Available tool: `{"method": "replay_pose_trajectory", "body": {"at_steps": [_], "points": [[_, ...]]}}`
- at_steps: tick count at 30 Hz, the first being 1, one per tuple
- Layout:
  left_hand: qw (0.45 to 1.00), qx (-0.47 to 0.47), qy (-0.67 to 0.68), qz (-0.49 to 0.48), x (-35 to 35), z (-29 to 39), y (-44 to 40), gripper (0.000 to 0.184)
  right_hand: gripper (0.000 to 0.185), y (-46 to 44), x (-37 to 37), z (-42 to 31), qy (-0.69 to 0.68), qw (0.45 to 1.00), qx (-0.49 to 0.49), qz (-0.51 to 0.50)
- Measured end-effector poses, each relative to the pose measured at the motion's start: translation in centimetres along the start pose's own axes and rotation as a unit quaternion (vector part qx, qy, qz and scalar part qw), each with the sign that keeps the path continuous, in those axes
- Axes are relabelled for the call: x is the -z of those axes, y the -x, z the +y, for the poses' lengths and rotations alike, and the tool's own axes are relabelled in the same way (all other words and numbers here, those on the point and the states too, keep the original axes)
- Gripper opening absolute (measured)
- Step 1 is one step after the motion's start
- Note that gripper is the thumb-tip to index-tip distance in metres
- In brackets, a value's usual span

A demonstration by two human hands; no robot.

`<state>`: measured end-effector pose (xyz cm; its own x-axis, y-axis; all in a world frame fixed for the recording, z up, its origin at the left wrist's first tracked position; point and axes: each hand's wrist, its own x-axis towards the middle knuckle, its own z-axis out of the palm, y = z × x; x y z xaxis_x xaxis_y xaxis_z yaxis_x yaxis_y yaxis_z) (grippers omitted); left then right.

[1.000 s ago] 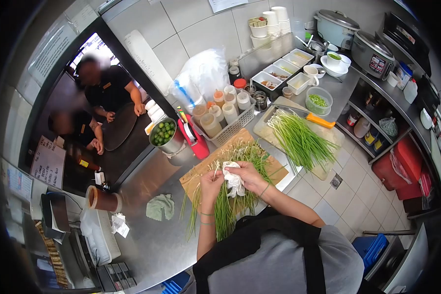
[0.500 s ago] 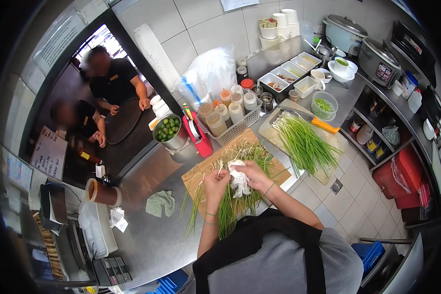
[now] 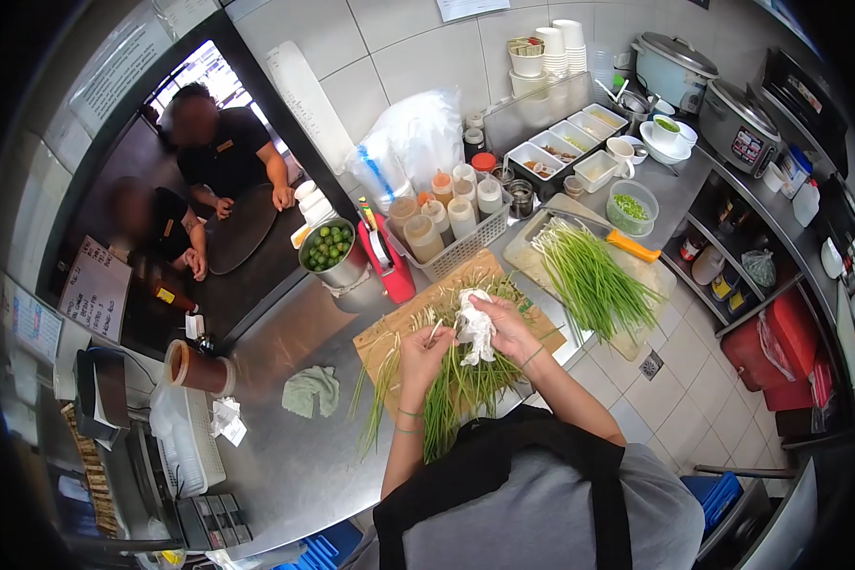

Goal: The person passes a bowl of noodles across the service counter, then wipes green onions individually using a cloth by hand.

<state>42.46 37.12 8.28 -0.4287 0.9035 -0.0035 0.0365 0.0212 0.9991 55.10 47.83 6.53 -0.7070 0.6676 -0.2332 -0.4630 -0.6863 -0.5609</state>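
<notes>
In the head view, the person's left hand (image 3: 424, 357) is over the heap of long, thin green onions with pale root ends (image 3: 445, 418). Its fingers are pinched together, and from the fingertips comes out a thin pale stalk (image 3: 436, 328). The right hand (image 3: 506, 329) is just beside it, and grips a crumpled white cloth or paper (image 3: 476, 332); I cannot tell which of the two materials it is. This white piece hangs down from the fingers, above the same heap.

The heap lies on a brown wooden cutting board (image 3: 370, 344), and its green ends pass over the near edge, toward the person. The board is on a shiny steel table (image 3: 280, 475). To the right of it, a neat bundle of bright green onions (image 3: 598, 285) rests on a whitish cutting board (image 3: 627, 350), with a knife with orange handle (image 3: 634, 247) near its far end. To the left, a folded pale green cloth (image 3: 311, 391) lies on the steel. Behind the wooden board stand a red tape dispenser (image 3: 389, 266) and a grey plastic basket (image 3: 465, 249) with sauce bottles (image 3: 424, 237).
</notes>
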Motion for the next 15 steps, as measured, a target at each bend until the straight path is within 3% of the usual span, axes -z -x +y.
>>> {"method": "replay_pose_trajectory", "body": {"at_steps": [9, 15], "points": [[0.999, 0.005, -0.041, 0.012, -0.7, -0.1, 0.1, 0.013, 0.015, 0.4, 0.0, 1.0, 0.073, 0.996, -0.047, 0.002], [0.999, 0.033, 0.002, -0.018, -0.4, -0.5, 0.8, 0.011, 0.012, -1.4, 2.0, -0.6, 0.028, 0.998, 0.014, 0.056]]}}
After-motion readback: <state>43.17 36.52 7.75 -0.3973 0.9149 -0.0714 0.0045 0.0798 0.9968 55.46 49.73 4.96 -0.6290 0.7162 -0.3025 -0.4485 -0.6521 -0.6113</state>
